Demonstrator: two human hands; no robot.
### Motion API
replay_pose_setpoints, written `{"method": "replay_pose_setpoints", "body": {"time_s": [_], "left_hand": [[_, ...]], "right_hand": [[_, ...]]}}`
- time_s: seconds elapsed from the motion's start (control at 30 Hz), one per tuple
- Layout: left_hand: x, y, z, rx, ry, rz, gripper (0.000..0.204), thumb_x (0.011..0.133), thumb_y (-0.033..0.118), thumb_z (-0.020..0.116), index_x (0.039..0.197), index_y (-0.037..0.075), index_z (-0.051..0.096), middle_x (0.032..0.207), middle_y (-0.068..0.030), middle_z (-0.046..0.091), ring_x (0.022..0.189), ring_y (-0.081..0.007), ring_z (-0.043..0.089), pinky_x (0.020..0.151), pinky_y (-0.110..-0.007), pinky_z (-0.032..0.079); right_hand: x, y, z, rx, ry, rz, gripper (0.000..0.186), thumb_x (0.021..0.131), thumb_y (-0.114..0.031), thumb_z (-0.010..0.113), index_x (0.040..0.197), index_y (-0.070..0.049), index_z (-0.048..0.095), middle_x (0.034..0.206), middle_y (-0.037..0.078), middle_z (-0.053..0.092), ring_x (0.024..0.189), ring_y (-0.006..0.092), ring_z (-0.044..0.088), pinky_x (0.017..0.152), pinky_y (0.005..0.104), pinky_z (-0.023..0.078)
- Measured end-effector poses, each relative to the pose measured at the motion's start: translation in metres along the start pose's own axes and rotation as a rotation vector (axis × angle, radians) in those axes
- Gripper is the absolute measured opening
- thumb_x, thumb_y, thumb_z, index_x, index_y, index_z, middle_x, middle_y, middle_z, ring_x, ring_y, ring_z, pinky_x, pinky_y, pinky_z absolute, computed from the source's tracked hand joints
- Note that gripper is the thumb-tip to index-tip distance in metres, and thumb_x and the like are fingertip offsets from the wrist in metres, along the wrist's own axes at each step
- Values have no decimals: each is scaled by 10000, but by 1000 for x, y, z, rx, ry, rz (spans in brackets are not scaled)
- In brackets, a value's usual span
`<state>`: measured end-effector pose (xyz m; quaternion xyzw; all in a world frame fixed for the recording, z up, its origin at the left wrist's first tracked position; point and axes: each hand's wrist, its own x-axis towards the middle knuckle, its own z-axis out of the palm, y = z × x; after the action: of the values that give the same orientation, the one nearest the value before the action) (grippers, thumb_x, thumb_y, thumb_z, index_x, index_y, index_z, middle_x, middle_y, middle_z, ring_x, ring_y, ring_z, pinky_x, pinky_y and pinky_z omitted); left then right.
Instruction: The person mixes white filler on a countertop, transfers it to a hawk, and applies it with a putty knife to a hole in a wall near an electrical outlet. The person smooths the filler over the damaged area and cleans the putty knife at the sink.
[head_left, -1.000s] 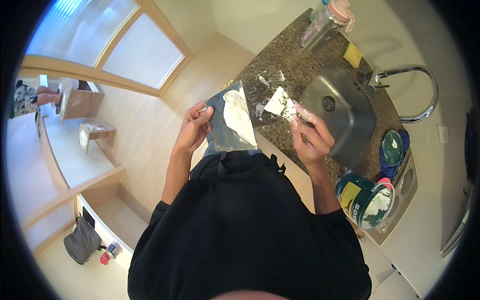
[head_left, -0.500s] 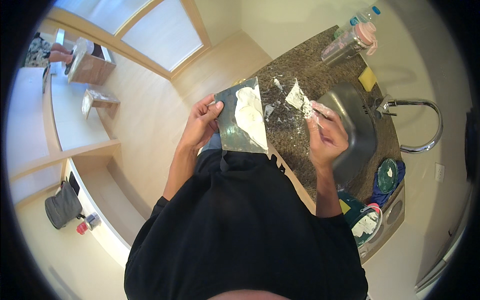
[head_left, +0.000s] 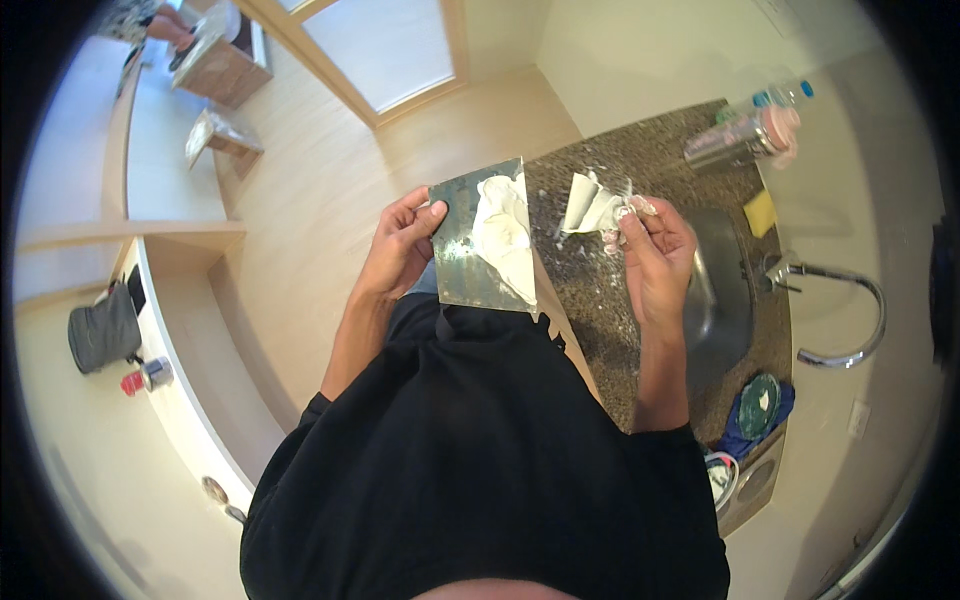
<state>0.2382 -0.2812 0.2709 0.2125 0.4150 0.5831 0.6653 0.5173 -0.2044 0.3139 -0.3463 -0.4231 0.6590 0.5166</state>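
Observation:
My left hand (head_left: 398,248) grips a flat square metal plate (head_left: 460,270) by its left edge, thumb on top. A thick smear of white putty (head_left: 503,240) covers the plate's right side. To the right, over the countertop, my right hand (head_left: 660,250) is closed on a small putty knife (head_left: 590,206) whose blade is coated with putty and points left toward the plate. A gap separates the blade from the plate. White putty clings to the right fingers, and the knife's handle is hidden in them.
Dark speckled countertop (head_left: 600,340) with white smears; steel sink (head_left: 725,300) and curved faucet (head_left: 835,275) at right. Beyond stand a pink-lidded bottle (head_left: 740,140) and a yellow sponge (head_left: 760,213). Nearer are a green lid (head_left: 758,405) and a partly hidden bucket (head_left: 720,475). Far left, a person's legs (head_left: 170,28) show.
The putty knife has turned, so its blade now lies more sideways toward the plate and shows a broader face. My left hand keeps its hold on the plate. The whole view has rotated slightly.

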Motion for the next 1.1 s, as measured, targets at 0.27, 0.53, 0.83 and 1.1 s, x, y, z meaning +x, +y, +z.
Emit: {"method": "replay_pose_setpoints", "body": {"time_s": [0.27,0.53,0.83,1.1], "left_hand": [[-30,28,-61,-97,164,85,282,993,139,585,1216,-34,578,1091,-122,700,918,-152,691,811,-302,564],[-39,86,-136,-351,107,222,326,996,143,588,1201,-109,559,1069,-153,692,908,-148,703,811,-262,600],[-35,183,-227,-294,-39,171,310,987,109,587,1217,-99,567,1069,-144,700,894,-130,705,789,-234,588],[16,198,-226,-219,-213,-6,226,995,78,556,1150,-82,598,1040,-144,707,871,-134,709,773,-236,593]], "right_hand": [[31,35,68,217,-130,202,133,927,41,621,1059,43,629,1021,138,687,892,197,681,766,317,571],[39,86,220,-543,-347,-731,163,779,151,702,918,66,709,1003,180,691,929,292,705,831,368,564],[48,135,329,-684,-358,-983,228,736,168,711,937,60,713,976,167,690,941,363,705,836,421,588],[11,156,318,-665,-16,-878,151,742,171,698,864,85,676,967,185,694,944,362,708,844,407,582]]}}
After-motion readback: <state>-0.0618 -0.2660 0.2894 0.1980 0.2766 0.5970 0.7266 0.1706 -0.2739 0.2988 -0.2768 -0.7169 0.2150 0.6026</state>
